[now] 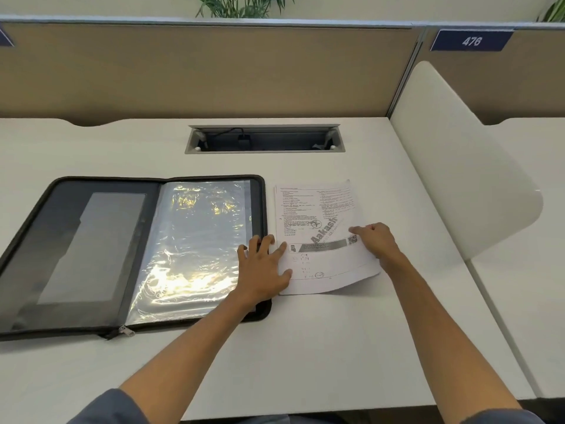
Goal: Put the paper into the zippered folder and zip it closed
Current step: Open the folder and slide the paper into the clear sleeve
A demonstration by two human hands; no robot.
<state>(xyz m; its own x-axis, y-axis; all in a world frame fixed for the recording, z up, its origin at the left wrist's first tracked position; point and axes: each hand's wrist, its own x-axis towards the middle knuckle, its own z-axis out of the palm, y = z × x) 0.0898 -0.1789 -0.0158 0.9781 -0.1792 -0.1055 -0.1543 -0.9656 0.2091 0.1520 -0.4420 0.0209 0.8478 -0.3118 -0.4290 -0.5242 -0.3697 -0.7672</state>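
My right hand (374, 240) has the paper (318, 237) pinched at its right edge, fingers curled over the top and the thumb, I take it, underneath where I cannot see it. That edge and the near right corner are lifted off the desk (336, 347); the sheet's far end looks to lie flat. My left hand (264, 267) is spread wide and flat, holding nothing, its palm on the near right corner of the zippered folder (134, 252) and its fingertips reaching across onto the paper's left margin.

The paper lies just to the right of the folder, nearly touching the folder's right border. The folder itself is open flat, a dark cover panel on its left half and a crinkled plastic sleeve (195, 246) on its right half. The zipper pull (126, 331) sits on the folder's near edge, about midway along.

What worries me from here:

- With one hand pinning the left margin while the other lifts the right, the sheet may buckle or crease down the middle if I pull before the left hand lets go.
- The sleeve looks limp and wrinkled (glare hides where its mouth is), so a leading corner could catch and fold back.
- If the paper ends up lying loose near the folder's border, the zipper may bite its edge on closing.
- The folder could slide left across the smooth desk once my left hand comes off it.
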